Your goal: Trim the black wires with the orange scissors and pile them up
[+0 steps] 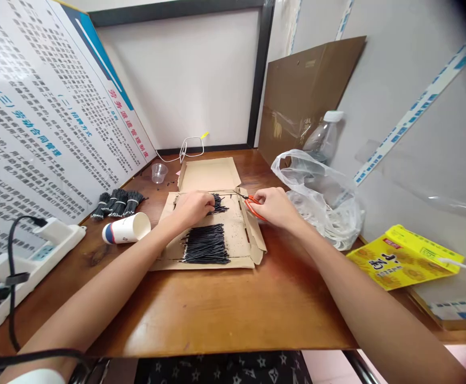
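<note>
black wires [206, 244], orange-handled cutters [252, 205], yellow box [404, 257], brown table [224, 304]

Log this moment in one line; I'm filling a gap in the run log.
left hand: holds black wire bundle | right hand: grips orange-handled cutters | cut wire pile on flattened cardboard box

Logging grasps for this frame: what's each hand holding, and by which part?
Left hand grips a small bunch of black wires at one end. Right hand holds orange-handled cutters by the handles.
</note>
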{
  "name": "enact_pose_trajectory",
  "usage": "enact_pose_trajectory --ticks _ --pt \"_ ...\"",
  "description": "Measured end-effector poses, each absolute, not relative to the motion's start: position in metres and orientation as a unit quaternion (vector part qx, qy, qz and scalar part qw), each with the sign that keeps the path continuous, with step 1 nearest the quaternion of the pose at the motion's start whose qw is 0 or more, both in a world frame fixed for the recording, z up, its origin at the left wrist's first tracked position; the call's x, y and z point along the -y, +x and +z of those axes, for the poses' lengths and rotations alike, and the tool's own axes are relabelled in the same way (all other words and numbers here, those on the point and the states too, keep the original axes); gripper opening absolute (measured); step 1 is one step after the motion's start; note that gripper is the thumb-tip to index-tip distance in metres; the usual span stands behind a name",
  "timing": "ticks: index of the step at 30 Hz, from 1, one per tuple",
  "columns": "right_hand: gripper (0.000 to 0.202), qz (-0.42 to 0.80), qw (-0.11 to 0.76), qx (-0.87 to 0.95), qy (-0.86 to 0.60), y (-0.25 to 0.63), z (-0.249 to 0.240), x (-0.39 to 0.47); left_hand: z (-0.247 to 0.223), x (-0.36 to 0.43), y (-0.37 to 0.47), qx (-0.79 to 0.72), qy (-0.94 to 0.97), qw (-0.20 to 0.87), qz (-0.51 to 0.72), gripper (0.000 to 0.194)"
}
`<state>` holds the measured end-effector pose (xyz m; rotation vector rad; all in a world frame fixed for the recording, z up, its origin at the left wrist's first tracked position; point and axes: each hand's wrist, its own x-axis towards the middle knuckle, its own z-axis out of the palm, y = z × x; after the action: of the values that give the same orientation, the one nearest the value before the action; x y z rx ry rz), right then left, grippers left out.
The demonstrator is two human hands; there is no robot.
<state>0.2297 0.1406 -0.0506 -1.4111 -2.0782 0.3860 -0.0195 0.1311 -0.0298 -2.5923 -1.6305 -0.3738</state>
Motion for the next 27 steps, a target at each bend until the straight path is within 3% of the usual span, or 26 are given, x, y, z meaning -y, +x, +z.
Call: enact_pose_trajectory --ticks 6,10,17,27 --pt "0.024 0.136 0.301 0.782 -0.528 0.23 -0.049 -0.139 -0.038 -0.113 -0.035 0.545 -0.821 0.043 -0.162 0.018" --pt "0.024 0.13 0.302 0.788 -0.521 0.228 -0.041 -0.131 -0.036 -0.076 -0.048 0.515 -0.832 -0.016 -0.206 0.016" --pt "0.025 0.121 0.312 0.798 -0.501 0.22 -0.033 -0.115 -0.038 -0.042 -0.039 0.472 -0.866 -0.074 -0.147 0.01" --pt "0.029 0.12 0.299 0.806 -0.496 0.218 -0.032 -0.107 -0.038 -0.034 -0.028 0.499 -0.838 -0.107 -0.194 0.016"
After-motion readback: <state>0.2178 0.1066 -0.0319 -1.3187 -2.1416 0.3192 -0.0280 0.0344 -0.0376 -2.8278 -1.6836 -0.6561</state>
